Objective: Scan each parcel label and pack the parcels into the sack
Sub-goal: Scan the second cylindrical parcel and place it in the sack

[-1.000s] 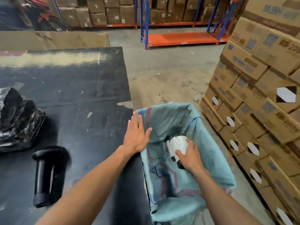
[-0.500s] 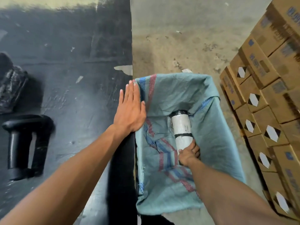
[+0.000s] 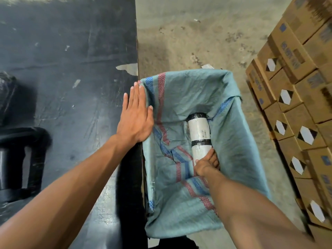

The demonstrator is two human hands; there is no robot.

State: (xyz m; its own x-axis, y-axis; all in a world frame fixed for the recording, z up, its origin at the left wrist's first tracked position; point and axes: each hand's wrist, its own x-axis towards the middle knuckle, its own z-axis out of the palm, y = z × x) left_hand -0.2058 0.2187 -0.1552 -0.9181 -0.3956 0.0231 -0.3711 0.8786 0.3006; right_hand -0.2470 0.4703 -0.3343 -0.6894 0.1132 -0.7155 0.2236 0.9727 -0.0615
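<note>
Right hand (image 3: 206,164) grips the parcel (image 3: 199,133) inside the sack (image 3: 239,141); left hand (image 3: 135,115) lies flat, empty.

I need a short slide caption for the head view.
Right hand lowers a white cylindrical parcel into the green sack; left hand rests flat at its rim.

Left of the sack (image 3: 239,123): scanner (image 3: 19,164) and black-wrapped bundle (image 3: 7,97) cut by frame edge. Inside it: parcel (image 3: 199,133) label print too small to read, near end hidden under right hand (image 3: 206,166).
</note>
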